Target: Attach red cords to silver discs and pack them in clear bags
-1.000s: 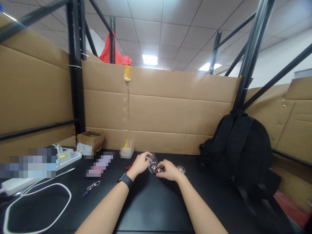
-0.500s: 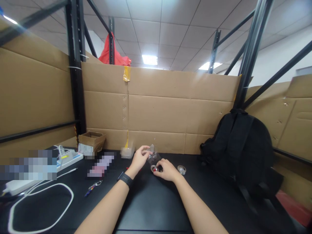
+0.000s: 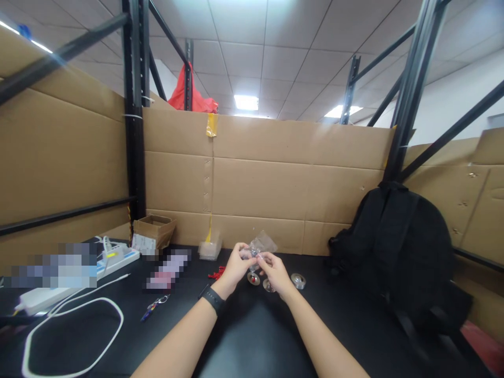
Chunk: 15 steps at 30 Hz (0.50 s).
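Note:
Both hands meet over the black table (image 3: 252,336), a little above its surface. My left hand (image 3: 235,265), with a black watch on its wrist, and my right hand (image 3: 275,270) pinch a small clear plastic bag (image 3: 263,243) between their fingertips. Below the hands lie small round silvery pieces (image 3: 254,278) on the table, and a clear round one (image 3: 298,280) sits just right of my right hand. A small red thing (image 3: 216,273) lies left of my left hand.
A black backpack (image 3: 397,252) leans on the cardboard wall at right. At left are a small cardboard box (image 3: 154,232), a white power strip (image 3: 114,258), a white cable loop (image 3: 71,336), a keyring (image 3: 153,305) and a clear container (image 3: 209,249).
Both hands lifted the clear bag off the table and brought their fingertips together on it. The small round pieces now lie on the table below. The view shifted slightly.

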### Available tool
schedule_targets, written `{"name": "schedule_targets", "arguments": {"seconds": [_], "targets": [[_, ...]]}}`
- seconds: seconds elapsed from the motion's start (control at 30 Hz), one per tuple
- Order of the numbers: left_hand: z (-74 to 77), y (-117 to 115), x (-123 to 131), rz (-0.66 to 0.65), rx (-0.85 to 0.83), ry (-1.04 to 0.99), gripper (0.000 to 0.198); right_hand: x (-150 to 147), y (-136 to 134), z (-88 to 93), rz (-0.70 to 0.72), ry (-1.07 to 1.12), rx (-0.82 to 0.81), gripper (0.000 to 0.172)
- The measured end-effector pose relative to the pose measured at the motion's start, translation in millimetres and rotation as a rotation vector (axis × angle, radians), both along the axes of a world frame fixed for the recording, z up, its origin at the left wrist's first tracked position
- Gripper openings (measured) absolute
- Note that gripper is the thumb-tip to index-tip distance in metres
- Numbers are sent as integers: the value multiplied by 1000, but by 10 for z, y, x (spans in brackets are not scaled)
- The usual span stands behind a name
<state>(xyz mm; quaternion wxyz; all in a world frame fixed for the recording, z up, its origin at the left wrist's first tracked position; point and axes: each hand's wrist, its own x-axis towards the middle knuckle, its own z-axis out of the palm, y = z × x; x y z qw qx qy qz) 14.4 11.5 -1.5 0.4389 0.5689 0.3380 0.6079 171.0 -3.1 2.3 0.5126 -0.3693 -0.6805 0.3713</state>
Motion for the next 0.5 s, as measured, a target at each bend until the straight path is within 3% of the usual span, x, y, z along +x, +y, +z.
{"name": "schedule_targets", "arguments": {"seconds": [0.1, 0.23, 0.4, 0.5], "targets": [[53, -64, -4, -1, 52, 84, 49, 25, 61, -49, -5, 19, -24, 44], [202, -207, -82, 132, 302, 366, 42, 94, 108, -76, 36, 56, -64, 41], [245, -234, -108, 139, 361, 386, 9, 117, 46, 29, -196, 208, 40, 55], [200, -174, -100, 67, 301, 353, 5, 150, 11, 101, -279, 268, 108, 55]]}}
